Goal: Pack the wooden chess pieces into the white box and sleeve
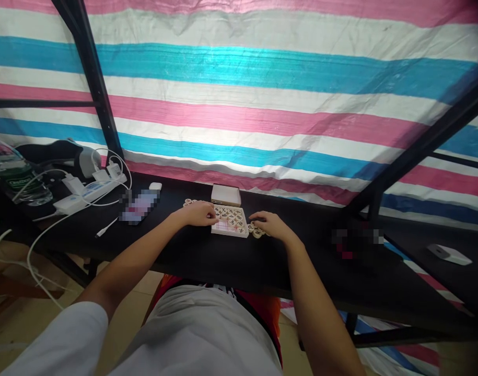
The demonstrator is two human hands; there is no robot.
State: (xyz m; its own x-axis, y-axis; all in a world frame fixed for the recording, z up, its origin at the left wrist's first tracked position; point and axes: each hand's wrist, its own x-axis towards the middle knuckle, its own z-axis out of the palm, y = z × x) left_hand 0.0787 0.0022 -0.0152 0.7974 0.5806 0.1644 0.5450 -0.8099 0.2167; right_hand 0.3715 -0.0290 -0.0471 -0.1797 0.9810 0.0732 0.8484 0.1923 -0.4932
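Pale round discs (229, 214) with dark markings fill a small square tray (239, 233) between the hands. The left hand (199, 213), curled, touches its edge. The right hand (269, 224), fingers bent, covers loose discs (257, 233) beside it. Whether either hand is pinching anything cannot be told.

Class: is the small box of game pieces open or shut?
Open: round pieces show inside the box, and what looks like its lid lies behind.

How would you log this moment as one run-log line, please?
chess-piece tray: partly filled, on black table | left hand: at its left edge | right hand: on loose pieces to its right
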